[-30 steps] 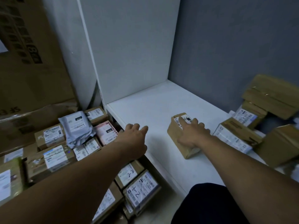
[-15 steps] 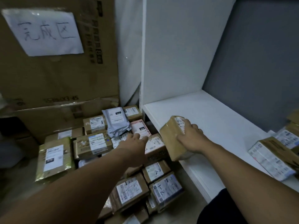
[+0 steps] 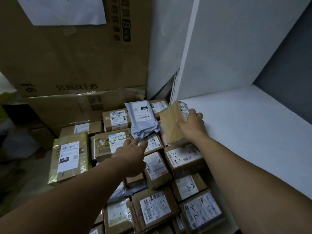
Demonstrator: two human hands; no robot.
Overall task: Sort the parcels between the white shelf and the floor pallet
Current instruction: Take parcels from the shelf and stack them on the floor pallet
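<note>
The box (image 3: 170, 125) is in my right hand (image 3: 192, 125), fingers curled round its far, labelled end. It is tilted just off the left front corner of the shelf (image 3: 244, 132); I cannot tell whether its lower end rests on the parcels (image 3: 157, 168) packed on the floor along the shelf's left side. Left of the shelf my left hand (image 3: 131, 154) reaches out flat, fingers straight, holding nothing, its blurred tips at the near edge of the grey bag (image 3: 143, 120) lying on those parcels. Further left of the shelf stands a big carton (image 3: 76, 56) with a white sheet (image 3: 64, 9).
</note>
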